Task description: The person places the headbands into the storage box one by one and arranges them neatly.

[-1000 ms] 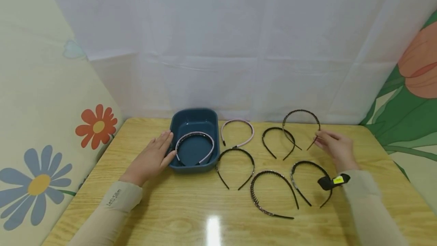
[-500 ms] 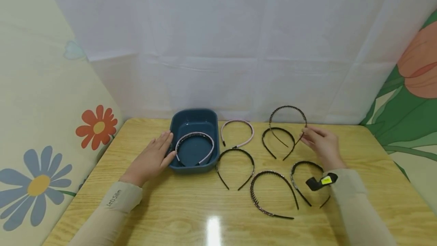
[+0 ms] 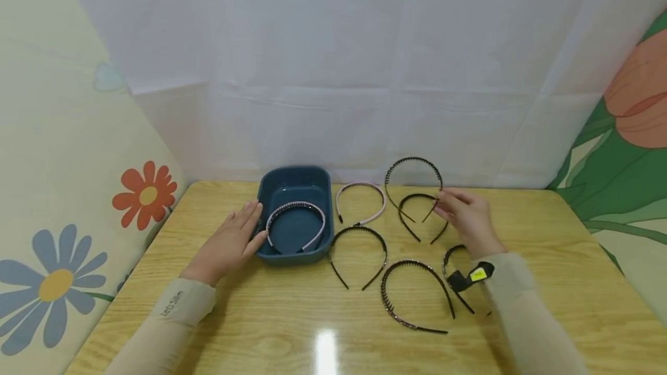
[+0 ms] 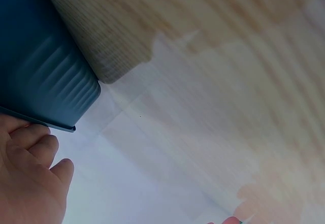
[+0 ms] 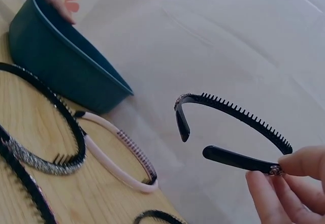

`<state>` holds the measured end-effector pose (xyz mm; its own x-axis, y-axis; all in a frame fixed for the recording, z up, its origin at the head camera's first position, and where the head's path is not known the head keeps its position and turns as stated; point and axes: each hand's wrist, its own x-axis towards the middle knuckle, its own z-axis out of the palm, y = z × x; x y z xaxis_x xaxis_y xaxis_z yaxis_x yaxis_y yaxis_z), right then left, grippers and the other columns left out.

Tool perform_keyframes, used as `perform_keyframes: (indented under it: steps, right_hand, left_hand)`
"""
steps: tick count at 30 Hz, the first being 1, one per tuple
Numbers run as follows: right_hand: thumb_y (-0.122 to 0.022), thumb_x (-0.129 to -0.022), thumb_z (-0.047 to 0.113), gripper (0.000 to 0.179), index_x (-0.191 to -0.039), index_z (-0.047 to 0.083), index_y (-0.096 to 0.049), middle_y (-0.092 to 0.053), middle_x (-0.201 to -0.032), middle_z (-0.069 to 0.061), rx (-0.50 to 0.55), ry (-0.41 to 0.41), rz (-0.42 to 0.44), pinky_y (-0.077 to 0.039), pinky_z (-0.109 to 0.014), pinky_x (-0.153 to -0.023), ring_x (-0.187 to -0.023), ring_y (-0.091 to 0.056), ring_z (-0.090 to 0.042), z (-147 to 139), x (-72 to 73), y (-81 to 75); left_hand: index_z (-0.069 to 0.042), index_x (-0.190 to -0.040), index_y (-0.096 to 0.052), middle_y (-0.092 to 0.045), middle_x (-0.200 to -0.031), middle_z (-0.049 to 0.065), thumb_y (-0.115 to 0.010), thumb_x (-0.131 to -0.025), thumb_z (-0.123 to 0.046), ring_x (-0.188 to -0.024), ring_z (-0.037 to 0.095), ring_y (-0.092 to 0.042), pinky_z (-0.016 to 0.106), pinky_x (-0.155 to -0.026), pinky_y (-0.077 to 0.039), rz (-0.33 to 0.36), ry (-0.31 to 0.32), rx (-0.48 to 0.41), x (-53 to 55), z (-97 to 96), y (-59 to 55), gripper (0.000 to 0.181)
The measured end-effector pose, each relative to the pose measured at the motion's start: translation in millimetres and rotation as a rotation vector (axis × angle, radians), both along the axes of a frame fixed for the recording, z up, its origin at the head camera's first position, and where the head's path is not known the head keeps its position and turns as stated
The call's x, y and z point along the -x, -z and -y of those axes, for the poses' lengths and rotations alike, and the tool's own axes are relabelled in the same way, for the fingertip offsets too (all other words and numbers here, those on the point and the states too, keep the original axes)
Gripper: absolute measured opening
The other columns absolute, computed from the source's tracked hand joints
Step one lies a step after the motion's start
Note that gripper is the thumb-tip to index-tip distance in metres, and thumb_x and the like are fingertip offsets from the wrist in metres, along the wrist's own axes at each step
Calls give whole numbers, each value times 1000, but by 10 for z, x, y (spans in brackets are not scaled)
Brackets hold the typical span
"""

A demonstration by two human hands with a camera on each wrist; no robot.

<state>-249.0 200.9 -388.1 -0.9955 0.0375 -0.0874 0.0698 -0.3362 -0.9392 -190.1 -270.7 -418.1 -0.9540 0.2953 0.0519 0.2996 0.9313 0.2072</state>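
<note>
My right hand (image 3: 466, 219) pinches a dark toothed headband (image 3: 414, 159) near one end, lifted off the table; the right wrist view shows its comb teeth and a small glittery patch by the fingertips. Fingers straight, my left hand (image 3: 229, 245) rests on the left rim of a blue plastic basin (image 3: 296, 258). Inside the basin lies a pale pink headband (image 3: 324, 221) with dark teeth. Behind the held headband, a black headband (image 3: 403, 221) lies on the table. The left wrist view shows the basin's ribbed side (image 4: 56, 82) above the fingers.
On the wooden table (image 3: 292, 317) lie a pink headband (image 3: 385, 204) right of the basin, a black one (image 3: 332, 253) before it, a glittery one (image 3: 388, 305) nearer the front, and another (image 3: 447, 265) partly hidden by the right wrist. A white sheet (image 3: 312, 103) hangs behind.
My right hand has moved left with the pinched headband, from the table's right side to above the black headband. My left hand and the basin have stayed in place.
</note>
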Motion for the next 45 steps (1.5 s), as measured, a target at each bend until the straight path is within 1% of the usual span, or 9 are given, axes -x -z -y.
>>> perform_keyframes:
  steps: [6, 10, 16, 25, 29, 34, 38, 42, 45]
  right_hand:
    - [-66, -97, 0, 12, -95, 9, -72, -70, -97, -5, 7, -15, 29, -58, -26, -89, -85, -72, -12, 222, 15, 16]
    - [-64, -97, -2, 13, -95, 8, -71, -71, -93, -5, 28, -19, 22, -59, -27, -86, -82, -72, -12, 376, 30, 51]
    - [-63, -97, -3, 7, -103, -2, -68, -72, -90, -5, 28, -27, 1, -61, -26, -82, -81, -72, -14, 585, 42, 108]
    - [-63, -96, -5, 28, -121, -16, -59, -70, -92, -10, 38, -18, 9, -61, -29, -83, -80, -72, -15, 916, 55, 132]
    - [-64, -96, -4, 25, -119, -15, -61, -71, -95, -15, 51, -29, 4, -61, -30, -83, -81, -73, -17, 1057, 49, 125]
    - [-65, -95, -4, 20, -114, -11, -63, -70, -92, -10, 58, -51, -9, -61, -30, -83, -85, -73, -21, 1217, 56, 117]
    - [-64, -94, -8, 17, -110, -13, -64, -69, -88, -8, 76, -48, -25, -62, -29, -79, -79, -72, -20, 1331, 62, 109]
    - [-64, -93, -9, 23, -115, -17, -62, -69, -85, -6, 72, -47, -27, -62, -27, -74, -71, -71, -14, 1451, 50, 90]
    - [-65, -94, -8, 27, -118, -18, -60, -70, -84, -5, 61, -54, -25, -62, -27, -72, -70, -70, -13, 1540, 43, 90]
  left_hand:
    - [6, -159, -21, -17, -165, 26, -46, -108, -39, -153, 41, -14, 60, -123, -13, 4, 1, -10, -4, 9, -5, 72]
    - [6, -158, -21, -17, -165, 26, -46, -108, -39, -153, 42, -14, 60, -122, -14, -1, 5, -7, -2, 11, -7, 72]
    - [7, -158, -22, -18, -165, 26, -47, -108, -38, -153, 42, -15, 60, -122, -14, -5, 6, -4, 3, 6, -10, 72]
    - [6, -158, -21, -18, -165, 25, -46, -108, -39, -153, 41, -15, 60, -122, -15, -13, 4, 4, 15, 20, -1, 72]
    - [6, -158, -21, -18, -165, 26, -46, -108, -39, -153, 42, -15, 60, -122, -14, -15, 5, 3, 23, 22, -3, 72]
    - [7, -158, -22, -18, -165, 27, -47, -108, -38, -153, 42, -16, 61, -122, -15, -15, 6, 0, 26, 26, 3, 72]
    - [7, -158, -22, -19, -164, 27, -46, -108, -38, -153, 42, -16, 61, -122, -15, -17, 9, 0, 25, 28, 10, 72]
    - [7, -158, -22, -18, -165, 27, -46, -108, -38, -153, 42, -15, 61, -122, -15, -13, 5, -1, 19, 31, 9, 72]
    - [7, -158, -22, -18, -165, 27, -46, -108, -38, -153, 43, -15, 60, -122, -14, -10, 0, -2, 12, 29, 3, 72]
